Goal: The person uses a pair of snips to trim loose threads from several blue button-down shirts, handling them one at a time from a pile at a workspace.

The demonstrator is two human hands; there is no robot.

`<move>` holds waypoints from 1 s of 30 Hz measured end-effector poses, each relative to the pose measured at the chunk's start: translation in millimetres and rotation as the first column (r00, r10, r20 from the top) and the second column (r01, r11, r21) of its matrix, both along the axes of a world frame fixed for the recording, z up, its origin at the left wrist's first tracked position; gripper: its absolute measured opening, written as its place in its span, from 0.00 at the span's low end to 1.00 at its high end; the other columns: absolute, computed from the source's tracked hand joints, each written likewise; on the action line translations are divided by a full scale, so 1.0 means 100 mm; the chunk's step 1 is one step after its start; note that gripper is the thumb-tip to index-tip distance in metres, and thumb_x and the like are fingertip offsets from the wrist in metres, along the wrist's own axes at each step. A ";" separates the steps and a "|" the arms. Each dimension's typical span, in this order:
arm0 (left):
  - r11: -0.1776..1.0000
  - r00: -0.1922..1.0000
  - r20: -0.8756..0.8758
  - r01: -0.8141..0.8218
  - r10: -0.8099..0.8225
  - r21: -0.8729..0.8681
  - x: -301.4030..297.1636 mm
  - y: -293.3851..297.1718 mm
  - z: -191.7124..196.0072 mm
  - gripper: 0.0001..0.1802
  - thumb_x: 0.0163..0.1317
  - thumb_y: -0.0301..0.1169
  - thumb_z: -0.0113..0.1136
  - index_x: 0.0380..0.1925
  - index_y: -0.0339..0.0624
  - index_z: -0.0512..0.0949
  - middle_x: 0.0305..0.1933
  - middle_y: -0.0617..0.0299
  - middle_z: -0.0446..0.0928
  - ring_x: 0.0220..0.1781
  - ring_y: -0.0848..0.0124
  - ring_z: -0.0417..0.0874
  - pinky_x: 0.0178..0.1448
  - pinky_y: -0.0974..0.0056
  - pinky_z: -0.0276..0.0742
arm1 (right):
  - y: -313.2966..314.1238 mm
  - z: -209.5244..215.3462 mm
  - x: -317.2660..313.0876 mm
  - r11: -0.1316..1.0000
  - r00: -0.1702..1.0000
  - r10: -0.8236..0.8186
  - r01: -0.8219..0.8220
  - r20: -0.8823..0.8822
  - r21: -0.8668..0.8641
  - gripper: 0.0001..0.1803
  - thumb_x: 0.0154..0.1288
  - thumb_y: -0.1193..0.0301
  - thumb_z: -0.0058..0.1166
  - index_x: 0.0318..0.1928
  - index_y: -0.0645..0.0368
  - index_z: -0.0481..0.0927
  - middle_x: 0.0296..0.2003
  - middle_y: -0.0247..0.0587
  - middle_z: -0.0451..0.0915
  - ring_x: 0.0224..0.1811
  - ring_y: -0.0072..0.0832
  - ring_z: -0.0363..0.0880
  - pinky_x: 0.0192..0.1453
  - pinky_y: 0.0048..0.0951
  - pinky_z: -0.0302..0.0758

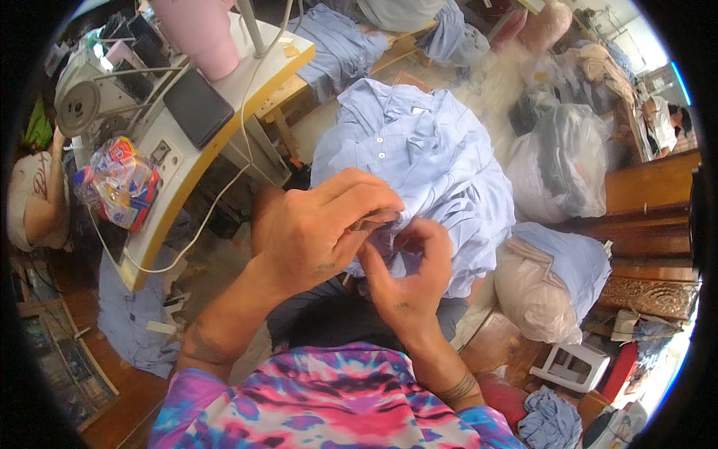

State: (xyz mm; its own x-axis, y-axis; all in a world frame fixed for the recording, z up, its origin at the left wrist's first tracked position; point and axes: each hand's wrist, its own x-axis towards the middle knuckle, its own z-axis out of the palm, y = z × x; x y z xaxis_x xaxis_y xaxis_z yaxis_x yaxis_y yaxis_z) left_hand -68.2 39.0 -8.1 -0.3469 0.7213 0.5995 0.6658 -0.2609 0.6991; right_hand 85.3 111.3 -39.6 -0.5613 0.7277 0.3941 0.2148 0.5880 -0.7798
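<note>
A light blue buttoned shirt lies heaped on my lap, its collar and white buttons facing up. My left hand pinches a fold of the shirt's near edge between thumb and fingers, with a small brownish thing partly showing at the fingertips. My right hand grips the same fabric edge just to the right, fingers curled into the cloth. The two hands touch each other over the shirt.
A sewing machine table stands at my left with a dark phone, a pink cup and a snack bag. More blue garments lie beyond. Plastic bags and a white stool sit right. Another person is at far left.
</note>
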 end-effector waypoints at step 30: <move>0.951 0.994 0.020 0.108 -0.106 -0.290 -0.19 0.27 0.64 0.10 0.66 0.23 0.68 0.47 0.38 0.85 0.39 0.55 0.84 0.37 0.68 0.84 0.40 0.65 0.77 | 0.31 0.43 0.27 0.952 0.989 0.001 -0.046 -0.146 -0.301 0.10 0.68 0.75 0.67 0.48 0.61 0.84 0.36 0.39 0.86 0.38 0.26 0.83 0.49 0.31 0.75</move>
